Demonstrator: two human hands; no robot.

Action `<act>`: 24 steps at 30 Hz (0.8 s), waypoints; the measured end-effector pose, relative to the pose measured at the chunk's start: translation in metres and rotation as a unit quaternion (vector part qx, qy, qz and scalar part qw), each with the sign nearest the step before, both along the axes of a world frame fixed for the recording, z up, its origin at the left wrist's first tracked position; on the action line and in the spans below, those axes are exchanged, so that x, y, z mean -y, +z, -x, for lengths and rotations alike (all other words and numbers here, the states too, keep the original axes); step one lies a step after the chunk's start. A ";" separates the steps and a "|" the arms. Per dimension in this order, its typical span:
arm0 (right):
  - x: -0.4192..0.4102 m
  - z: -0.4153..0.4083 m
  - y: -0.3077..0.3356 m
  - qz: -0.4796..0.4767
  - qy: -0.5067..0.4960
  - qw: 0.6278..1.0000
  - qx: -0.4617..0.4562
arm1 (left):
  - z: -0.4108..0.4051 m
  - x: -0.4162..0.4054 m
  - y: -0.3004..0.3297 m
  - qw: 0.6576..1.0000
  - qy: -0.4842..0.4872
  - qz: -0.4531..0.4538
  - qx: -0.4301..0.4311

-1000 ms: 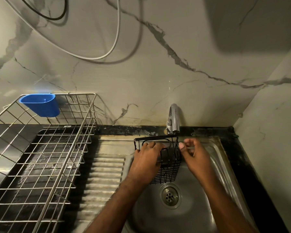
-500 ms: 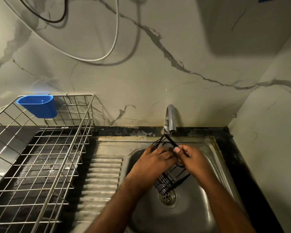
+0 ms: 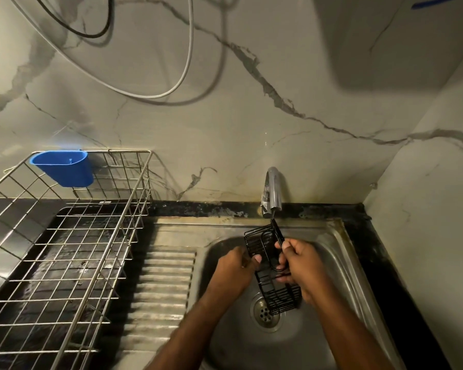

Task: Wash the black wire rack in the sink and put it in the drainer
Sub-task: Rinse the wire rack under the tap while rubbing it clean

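Over the sink (image 3: 340,252), below the faucet (image 3: 272,190), I see the black wire rack (image 3: 275,289) held tilted above the drain (image 3: 265,313); left hand (image 3: 235,271) and right hand (image 3: 302,265) both clamped on it. Drainer (image 3: 64,249) stands left.

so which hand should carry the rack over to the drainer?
Left, probably. The left hand already grips the black wire rack on its drainer side; the right hand holds the far side and would cross the body.
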State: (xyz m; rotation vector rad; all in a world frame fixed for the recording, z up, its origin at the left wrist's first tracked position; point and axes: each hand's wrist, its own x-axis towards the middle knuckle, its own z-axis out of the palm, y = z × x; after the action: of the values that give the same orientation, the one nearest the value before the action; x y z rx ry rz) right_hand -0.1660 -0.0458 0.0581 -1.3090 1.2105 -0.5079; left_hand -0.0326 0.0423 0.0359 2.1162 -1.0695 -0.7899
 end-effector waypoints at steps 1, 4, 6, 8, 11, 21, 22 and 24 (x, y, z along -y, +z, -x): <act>-0.002 0.000 0.001 -0.003 0.002 1.000 0.003 | 0.000 0.001 -0.001 0.999 0.011 0.008 -0.031; -0.006 0.001 0.003 -0.010 0.000 1.000 0.012 | -0.001 0.002 0.001 0.995 0.053 0.002 -0.080; -0.007 0.001 0.003 -0.014 -0.004 1.000 0.017 | -0.001 0.002 0.001 0.995 0.060 0.002 -0.084; -0.006 0.001 0.004 -0.012 -0.005 1.000 0.009 | 0.001 0.003 0.002 0.994 0.062 0.007 -0.085; -0.003 0.001 0.004 -0.006 -0.010 1.000 0.000 | 0.003 0.004 0.002 0.995 0.063 0.018 -0.080; -0.002 0.004 0.007 -0.020 -0.023 0.999 0.018 | 0.004 0.008 0.001 0.987 0.111 0.031 -0.110; -0.003 0.003 0.007 -0.020 -0.022 0.999 0.020 | 0.005 0.007 0.003 0.987 0.113 0.034 -0.110; -0.003 0.002 0.008 -0.019 -0.020 0.999 0.024 | 0.004 0.007 0.005 0.986 0.117 0.039 -0.109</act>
State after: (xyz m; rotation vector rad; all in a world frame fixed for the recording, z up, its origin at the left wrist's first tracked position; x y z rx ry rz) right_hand -0.1684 -0.0427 0.0663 -1.2350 1.2026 -0.5399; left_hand -0.0365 0.0356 0.0406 1.9910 -0.7104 -0.8284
